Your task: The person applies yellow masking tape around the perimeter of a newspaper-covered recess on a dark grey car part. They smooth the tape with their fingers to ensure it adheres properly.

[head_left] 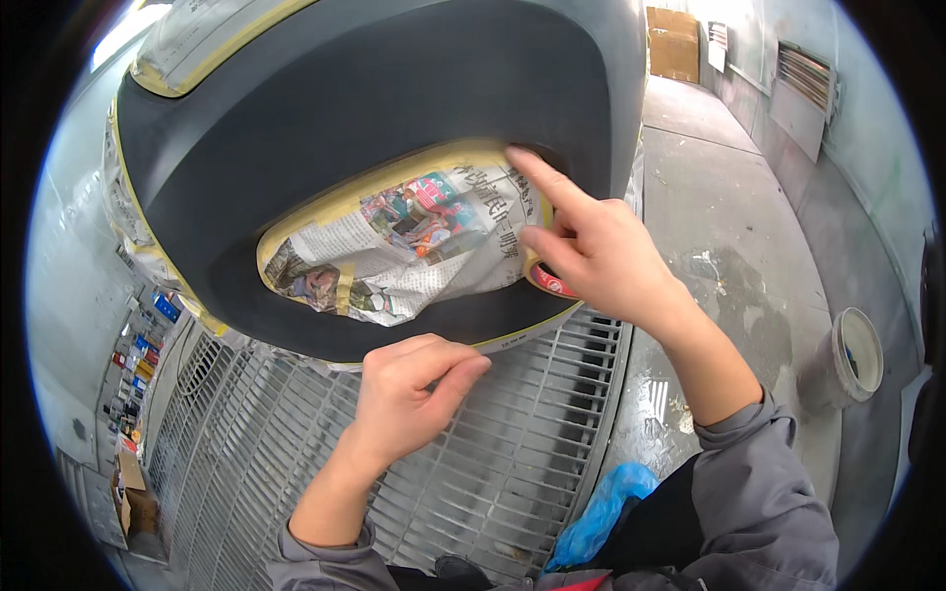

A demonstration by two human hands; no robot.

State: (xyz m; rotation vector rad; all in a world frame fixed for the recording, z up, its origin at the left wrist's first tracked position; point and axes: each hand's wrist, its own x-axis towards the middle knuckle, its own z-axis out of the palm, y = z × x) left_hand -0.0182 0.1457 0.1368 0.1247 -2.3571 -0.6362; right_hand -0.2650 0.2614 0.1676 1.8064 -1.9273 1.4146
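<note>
A dark grey car body panel [394, 89] fills the upper middle, with an opening covered by printed newspaper [448, 227]. Yellow masking tape [345, 192] borders the paper along its upper edge. My right hand [601, 246] reaches to the opening's right end, its index fingertip on the tape at the upper right corner and its thumb over the paper. A roll of masking tape [554, 281] with a red inner ring shows beneath that thumb, partly hidden by the hand; the other fingers curl out of sight around it. Below the panel's lower edge, my left hand [409, 394] is closed, fingers curled and thumb pressed in.
Metal floor grating [473, 433] lies below the panel. A whitish bucket [843, 360] stands at the right on the wet concrete floor [700, 236]. Blue plastic [606, 507] is near my legs. Cardboard boxes [673, 44] stand far back; another open box [135, 492] sits at left.
</note>
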